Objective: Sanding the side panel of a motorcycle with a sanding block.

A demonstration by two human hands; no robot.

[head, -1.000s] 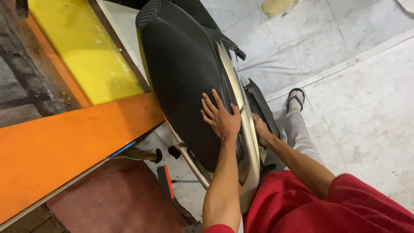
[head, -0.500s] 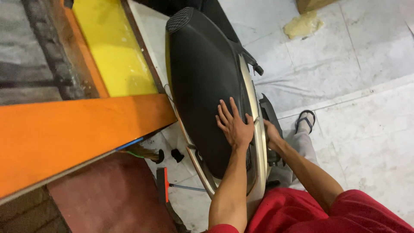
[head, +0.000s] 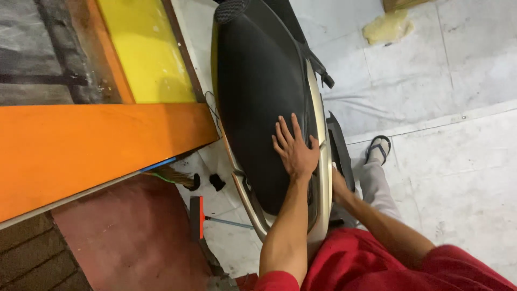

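Scooter seat (head: pixel 258 102): black and padded, running lengthwise down the middle of the view, resting on the scooter's cream-coloured body (head: pixel 318 108).
Left hand (head: pixel 295 148): laid flat on the seat near its right edge, palm down, fingers spread and straight; it grasps nothing.
Right hand (head: pixel 338 186): low beside the scooter's right flank, mostly hidden behind the body panel and a dark side panel (head: pixel 340 148); whether it is clenched or released cannot be told.
Forearms: both bare, coming out of red sleeves at the bottom edge.
Leg: light grey trouser leg (head: pixel 374 186) just right of the scooter, ending in a foot in a dark sandal (head: pixel 378 148) on the floor.
Floor: pale grey tiles (head: pixel 458 178), with a yellowish patch (head: pixel 385 27) near the top right.
Left of scooter: orange board (head: pixel 91 151) lying across, touching a yellow panel (head: pixel 145 48) above it.
Below the board: reddish mat (head: pixel 129 237), and a tool with an orange head (head: pixel 201 215) and thin metal shaft lying on the floor.
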